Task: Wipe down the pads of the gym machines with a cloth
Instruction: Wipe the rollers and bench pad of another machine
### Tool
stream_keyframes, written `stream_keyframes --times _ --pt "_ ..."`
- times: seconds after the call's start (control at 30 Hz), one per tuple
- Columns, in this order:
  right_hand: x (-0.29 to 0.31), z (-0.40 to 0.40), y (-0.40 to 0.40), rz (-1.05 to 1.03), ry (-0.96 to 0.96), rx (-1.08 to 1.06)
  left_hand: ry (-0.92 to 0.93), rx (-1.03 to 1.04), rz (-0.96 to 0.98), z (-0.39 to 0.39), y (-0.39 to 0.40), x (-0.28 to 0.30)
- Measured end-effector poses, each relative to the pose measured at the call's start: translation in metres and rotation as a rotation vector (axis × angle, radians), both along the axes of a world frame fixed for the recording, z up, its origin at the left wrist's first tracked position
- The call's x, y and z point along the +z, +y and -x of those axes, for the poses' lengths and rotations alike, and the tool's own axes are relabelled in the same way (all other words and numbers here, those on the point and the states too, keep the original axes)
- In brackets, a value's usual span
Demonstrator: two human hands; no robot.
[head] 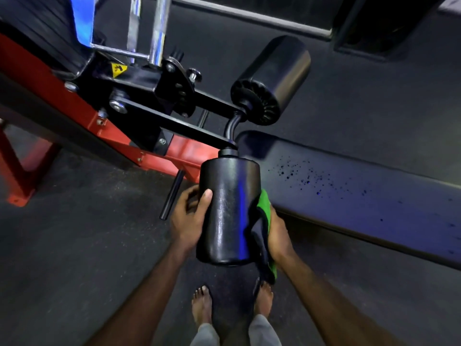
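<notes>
The room is dim, with a blue-tinted light glinting off the black roller pad (229, 211) and the chrome posts (159, 28). Wide-angle distortion bends the edges; the upper left is blurred.

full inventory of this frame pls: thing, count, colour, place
roller pad: 1, black, near, between both hands
second roller pad: 1, black, farther up
bench pad: 1, black, right, speckled with droplets
cloth: 1, green, against near roller's right side
frame: 1, red, left
warning sticker: 1, yellow, on black arm
floor: dark
feet: 2, bare, bottom
left hand: grips near roller
right hand: presses cloth on roller
</notes>
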State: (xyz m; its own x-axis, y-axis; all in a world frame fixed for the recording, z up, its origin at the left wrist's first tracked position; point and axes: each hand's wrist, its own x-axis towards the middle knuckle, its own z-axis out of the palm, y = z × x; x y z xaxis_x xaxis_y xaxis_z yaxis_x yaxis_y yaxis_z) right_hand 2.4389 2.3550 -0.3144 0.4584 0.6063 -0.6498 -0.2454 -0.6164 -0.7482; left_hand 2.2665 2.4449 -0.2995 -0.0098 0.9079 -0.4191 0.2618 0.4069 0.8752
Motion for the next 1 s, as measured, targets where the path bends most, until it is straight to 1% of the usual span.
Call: stream_keyframes --times 0.03,0.1,0.13,0.2,0.23,0.27,0.3,0.33,0.4,0.43,0.47,0.53,0.57,0.6,0.67,0.7,0.73,0.8,0.87,0.93,1.0 --pt "0.003 0.002 -0.002 -0.024 -0.043 0.002 0.02 0.052 -0.065 -0.004 -0.005 0.009" --pt "0.002 0.005 -0.008 -0.096 -0.173 -0.002 0.095 -0.019 -0.092 -0.019 -0.013 0.026" --pt "0.001 0.007 -0.011 -0.115 -0.18 0.006 0.192 -0.086 -0.072 -0.027 -0.02 0.028" --pt "0.003 0.008 -0.015 -0.084 -0.109 -0.011 0.363 -0.149 -0.067 -0.037 -0.031 0.029" --pt "0.002 0.006 -0.018 -0.037 -0.073 -0.015 0.388 -0.154 -0.08 -0.039 -0.031 0.03" --pt "0.0 0.002 -0.019 0.0 -0.065 -0.002 0.356 -0.146 -0.09 -0.038 -0.027 0.029" --pt "0.003 -0.003 -0.019 0.013 -0.076 0.019 0.269 -0.138 -0.071 -0.034 -0.024 0.025" --pt "0.003 -0.007 -0.019 0.026 -0.095 0.018 0.153 -0.134 -0.031 -0.028 -0.02 0.02" --pt "0.003 -0.015 -0.017 0.024 -0.113 -0.052 -0.081 -0.139 0.102 -0.017 -0.012 0.011" --pt "0.007 -0.017 -0.018 0.028 -0.114 -0.097 -0.156 -0.152 0.151 -0.013 -0.011 0.009" --pt "0.01 -0.017 -0.019 0.018 -0.1 -0.143 -0.207 -0.169 0.18 -0.009 -0.01 0.006" --pt "0.009 -0.015 -0.021 0.013 -0.051 -0.219 -0.206 -0.185 0.207 -0.002 -0.009 0.003" --pt "0.009 -0.015 -0.025 0.005 -0.029 -0.255 -0.135 -0.215 0.175 -0.001 -0.008 0.002" --pt "0.011 -0.014 -0.029 -0.01 0.001 -0.285 -0.02 -0.254 0.084 0.001 -0.008 0.004" --pt "0.011 -0.015 -0.048 -0.013 0.023 -0.32 0.281 -0.323 -0.199 0.0 -0.014 0.016" --pt "0.012 -0.016 -0.06 0.006 0.011 -0.329 0.381 -0.342 -0.359 -0.003 -0.019 0.024" --pt "0.013 -0.016 -0.071 0.021 0.0 -0.351 0.43 -0.37 -0.492 -0.007 -0.024 0.033" --pt "0.014 -0.017 -0.093 0.045 -0.002 -0.419 0.425 -0.474 -0.641 -0.02 -0.036 0.049" --pt "0.019 -0.019 -0.112 0.073 -0.012 -0.486 0.368 -0.598 -0.704 -0.036 -0.048 0.057" --pt "0.028 -0.028 -0.126 0.066 -0.034 -0.535 0.312 -0.706 -0.719 -0.056 -0.059 0.061" --pt "0.035 -0.043 -0.135 0.032 -0.054 -0.592 0.303 -0.8 -0.682 -0.078 -0.067 0.061"
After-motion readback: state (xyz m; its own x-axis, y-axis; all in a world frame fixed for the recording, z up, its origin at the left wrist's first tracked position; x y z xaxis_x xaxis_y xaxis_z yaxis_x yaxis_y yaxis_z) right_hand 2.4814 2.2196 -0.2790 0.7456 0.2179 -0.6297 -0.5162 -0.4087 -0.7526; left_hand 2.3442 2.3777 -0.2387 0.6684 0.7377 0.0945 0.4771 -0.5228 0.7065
